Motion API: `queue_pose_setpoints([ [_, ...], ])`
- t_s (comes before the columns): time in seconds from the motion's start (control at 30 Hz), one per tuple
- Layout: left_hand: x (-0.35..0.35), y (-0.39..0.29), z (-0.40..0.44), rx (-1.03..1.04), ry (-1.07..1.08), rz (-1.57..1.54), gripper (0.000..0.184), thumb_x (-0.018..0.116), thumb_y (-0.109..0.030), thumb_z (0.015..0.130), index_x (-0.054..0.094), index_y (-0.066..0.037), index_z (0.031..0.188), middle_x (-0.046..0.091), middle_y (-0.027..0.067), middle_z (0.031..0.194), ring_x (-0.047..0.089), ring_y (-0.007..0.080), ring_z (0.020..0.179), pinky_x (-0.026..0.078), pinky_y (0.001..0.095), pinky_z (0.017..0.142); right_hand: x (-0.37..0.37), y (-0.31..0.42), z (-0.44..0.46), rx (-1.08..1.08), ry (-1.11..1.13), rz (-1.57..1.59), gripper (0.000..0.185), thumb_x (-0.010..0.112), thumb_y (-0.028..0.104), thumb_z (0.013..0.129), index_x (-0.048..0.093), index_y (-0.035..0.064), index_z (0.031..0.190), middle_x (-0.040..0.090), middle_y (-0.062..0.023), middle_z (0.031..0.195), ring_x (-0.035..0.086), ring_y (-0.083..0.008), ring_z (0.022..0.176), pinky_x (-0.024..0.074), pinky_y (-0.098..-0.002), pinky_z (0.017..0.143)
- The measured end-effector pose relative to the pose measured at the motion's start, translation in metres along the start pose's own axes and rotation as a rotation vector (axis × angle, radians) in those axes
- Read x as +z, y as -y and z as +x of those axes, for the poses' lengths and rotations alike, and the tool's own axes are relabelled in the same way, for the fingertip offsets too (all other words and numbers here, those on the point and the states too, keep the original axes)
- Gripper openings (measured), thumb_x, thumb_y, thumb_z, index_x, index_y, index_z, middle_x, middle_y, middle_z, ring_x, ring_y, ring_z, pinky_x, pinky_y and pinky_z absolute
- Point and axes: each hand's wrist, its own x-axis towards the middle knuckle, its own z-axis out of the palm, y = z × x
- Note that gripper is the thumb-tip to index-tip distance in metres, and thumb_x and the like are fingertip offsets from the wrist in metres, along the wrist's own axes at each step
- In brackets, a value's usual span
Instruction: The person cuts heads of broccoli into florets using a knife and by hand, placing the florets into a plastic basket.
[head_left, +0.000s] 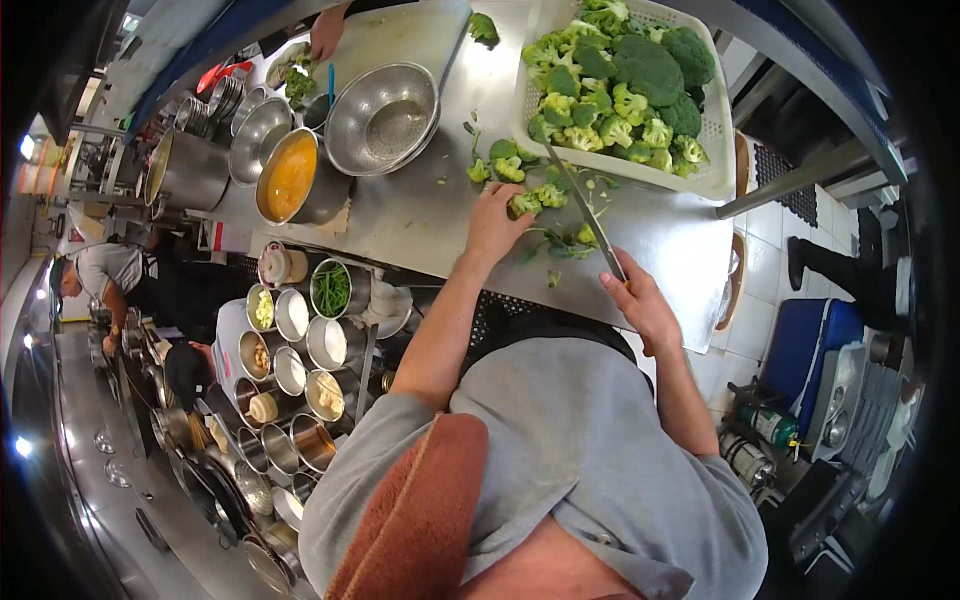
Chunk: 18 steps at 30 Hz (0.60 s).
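Observation:
My right hand [643,300] is closed round the handle of a long kitchen knife [585,205], its blade angled up and left over the steel table. My left hand [494,228] is curled at a broccoli floret [524,204], fingertips against it; the far side of the grip is hidden. Loose florets [508,160] and bits of leaf and stem [556,242] lie around the blade. Beyond the knife stands a white perforated crate [624,172] heaped with cut florets and larger dark green broccoli heads [650,70].
Metal bowls [385,120] and a pot of orange liquid [290,180] stand on the left of the table. A cutting board [400,40] lies at the back, near another person's hand [327,35]. Several ingredient containers [330,287] fill the lower left, with co-workers [105,280] beyond.

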Motion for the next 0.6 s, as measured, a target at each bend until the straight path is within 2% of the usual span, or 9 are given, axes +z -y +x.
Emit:
queue_pose_setpoints([
  [0.03, 0.001, 0.004, -0.001, -0.005, -0.004, -0.002, 0.039, 0.075, -0.016, 0.078, 0.066, -0.006, 0.114, 0.062, 0.0176, 0.114, 0.062, 0.0352, 0.102, 0.053, 0.0413, 0.086, 0.000, 0.003, 0.001, -0.011, 0.003, -0.014, 0.060, 0.060, 0.041, 0.098, 0.046, 0.0049, 0.144, 0.066, -0.0204, 0.093, 0.060, -0.0258, 0.083, 0.0494, -0.0380, 0.081],
  [0.1, 0.003, 0.011, -0.004, -0.085, -0.043, -0.305, 0.039, 0.075, -0.019, 0.079, 0.065, -0.007, 0.116, 0.061, 0.0147, 0.110, 0.063, 0.0338, 0.099, 0.050, 0.0406, 0.092, 0.001, 0.003, 0.004, -0.004, -0.007, -0.007, 0.059, 0.060, 0.041, 0.098, 0.046, 0.0048, 0.143, 0.065, -0.0204, 0.093, 0.060, -0.0252, 0.084, 0.0493, -0.0376, 0.082],
  [0.13, 0.003, 0.002, -0.004, -0.091, -0.041, -0.304, 0.039, 0.075, -0.019, 0.079, 0.065, -0.007, 0.116, 0.061, 0.0147, 0.110, 0.063, 0.0338, 0.099, 0.050, 0.0406, 0.092, 0.002, 0.003, 0.004, 0.003, -0.018, 0.002, 0.059, 0.060, 0.040, 0.098, 0.047, 0.0047, 0.143, 0.065, -0.0204, 0.094, 0.060, -0.0246, 0.084, 0.0492, -0.0372, 0.082],
  [0.23, 0.029, -0.026, 0.005, 0.120, -0.275, -0.025, 0.033, 0.072, -0.019, 0.082, 0.067, -0.005, 0.112, 0.061, 0.0161, 0.109, 0.062, 0.0350, 0.099, 0.050, 0.0432, 0.090, 0.001, 0.006, 0.006, 0.130, -0.006, 0.053, 0.059, 0.061, 0.040, 0.098, 0.046, 0.0039, 0.143, 0.065, -0.0195, 0.095, 0.060, -0.0224, 0.087, 0.0487, -0.0360, 0.083],
  [0.4, 0.039, -0.003, 0.013, 0.100, -0.142, -0.117, 0.036, 0.076, -0.022, 0.080, 0.068, -0.004, 0.110, 0.063, 0.0206, 0.105, 0.061, 0.0380, 0.100, 0.050, 0.0438, 0.088, 0.000, 0.002, -0.002, 0.105, -0.056, 0.126, 0.059, 0.061, 0.038, 0.099, 0.047, 0.0027, 0.143, 0.066, -0.0196, 0.098, 0.059, -0.0212, 0.090, 0.0482, -0.0350, 0.085],
  [0.47, 0.021, 0.013, 0.005, 0.211, -0.289, 0.039, 0.032, 0.076, -0.020, 0.081, 0.068, -0.004, 0.108, 0.063, 0.0164, 0.104, 0.063, 0.0327, 0.096, 0.051, 0.0408, 0.083, -0.003, -0.003, -0.006, 0.157, -0.070, 0.131, 0.059, 0.061, 0.038, 0.099, 0.047, 0.0022, 0.143, 0.066, -0.0202, 0.100, 0.059, -0.0217, 0.092, 0.0482, -0.0353, 0.086],
  [0.53, -0.008, 0.010, -0.004, 0.085, -0.354, -0.101, 0.028, 0.076, -0.014, 0.077, 0.069, -0.004, 0.102, 0.062, 0.0142, 0.101, 0.063, 0.0301, 0.090, 0.052, 0.0395, 0.081, -0.002, -0.014, -0.009, 0.076, -0.050, 0.133, 0.057, 0.060, 0.038, 0.099, 0.048, 0.0018, 0.142, 0.067, -0.0202, 0.106, 0.060, -0.0242, 0.094, 0.0481, -0.0361, 0.088],
  [0.57, -0.028, -0.007, -0.006, 0.037, -0.358, -0.130, 0.029, 0.077, -0.012, 0.076, 0.069, -0.004, 0.103, 0.062, 0.0139, 0.100, 0.063, 0.0291, 0.088, 0.052, 0.0378, 0.079, -0.005, -0.007, -0.013, 0.101, -0.038, 0.046, 0.057, 0.060, 0.038, 0.099, 0.048, 0.0018, 0.142, 0.068, -0.0230, 0.110, 0.064, -0.0299, 0.095, 0.0487, -0.0387, 0.089],
  [0.6, -0.048, -0.034, -0.002, -0.012, -0.363, -0.160, 0.029, 0.077, -0.010, 0.075, 0.069, -0.004, 0.103, 0.063, 0.0136, 0.098, 0.064, 0.0281, 0.085, 0.053, 0.0361, 0.077, -0.002, -0.014, -0.011, 0.119, -0.062, 0.054, 0.057, 0.060, 0.038, 0.099, 0.048, 0.0018, 0.142, 0.068, -0.0230, 0.110, 0.064, -0.0299, 0.095, 0.0487, -0.0387, 0.089],
])
